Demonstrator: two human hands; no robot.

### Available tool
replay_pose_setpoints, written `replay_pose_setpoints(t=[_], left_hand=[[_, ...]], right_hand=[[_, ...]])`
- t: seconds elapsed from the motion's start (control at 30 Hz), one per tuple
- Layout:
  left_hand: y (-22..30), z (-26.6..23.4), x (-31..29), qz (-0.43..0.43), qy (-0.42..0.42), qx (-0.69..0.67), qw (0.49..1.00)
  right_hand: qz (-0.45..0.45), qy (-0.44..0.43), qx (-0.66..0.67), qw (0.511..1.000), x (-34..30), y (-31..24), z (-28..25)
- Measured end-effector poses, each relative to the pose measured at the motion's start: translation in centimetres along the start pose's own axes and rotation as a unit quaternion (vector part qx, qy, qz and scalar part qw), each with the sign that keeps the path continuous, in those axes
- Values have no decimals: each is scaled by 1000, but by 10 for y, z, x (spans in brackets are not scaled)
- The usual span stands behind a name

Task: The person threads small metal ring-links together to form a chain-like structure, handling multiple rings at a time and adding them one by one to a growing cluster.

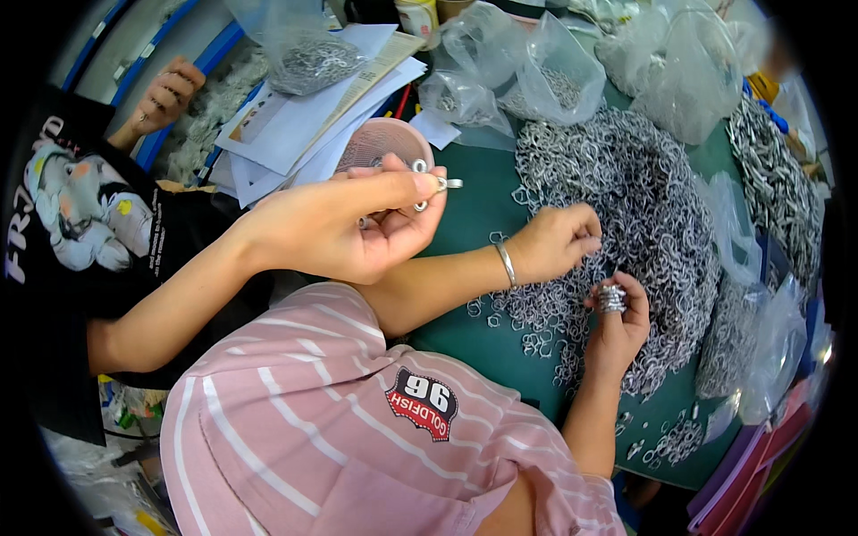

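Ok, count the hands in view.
4: the left hand at the pile of metal rings, the right hand holding stacked rings, a co-worker's hand pinching small metal pieces, and another hand at upper left. More may be hidden.

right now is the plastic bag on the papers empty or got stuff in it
Not empty: grey metal pieces show through the plastic bag on the papers. Whether its mouth is tied, I cannot tell.
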State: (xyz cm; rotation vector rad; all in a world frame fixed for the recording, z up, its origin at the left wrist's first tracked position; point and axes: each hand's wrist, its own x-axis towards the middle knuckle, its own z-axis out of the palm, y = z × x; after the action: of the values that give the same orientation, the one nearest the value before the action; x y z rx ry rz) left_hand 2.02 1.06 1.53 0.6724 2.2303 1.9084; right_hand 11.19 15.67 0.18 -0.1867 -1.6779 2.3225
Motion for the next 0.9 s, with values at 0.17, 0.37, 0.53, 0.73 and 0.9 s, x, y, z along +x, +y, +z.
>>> replay_pose_setpoints(t=[0.17, 0.37, 0.53, 0.73, 0.9], left_hand=[[5, -8, -4, -106, -24, -128, 986], [15, -13, -13, -116, -46, -173, 977], [17, -8, -22, -52, -107, -32, 992], [23, -8, -26, -106, -117, -171, 973], [10, -16, -13, 2, -20, 61, 998]], right_hand=[[18, -11, -10, 1000, 2, -1, 4], [0, -31, -9, 999, 3, -3, 7], [4, -31, -1, 1000, 1, -3, 11], [32, -62, -33, 997, 0, -2, 6], [97, -66, 76, 990, 3, -2, 4]])
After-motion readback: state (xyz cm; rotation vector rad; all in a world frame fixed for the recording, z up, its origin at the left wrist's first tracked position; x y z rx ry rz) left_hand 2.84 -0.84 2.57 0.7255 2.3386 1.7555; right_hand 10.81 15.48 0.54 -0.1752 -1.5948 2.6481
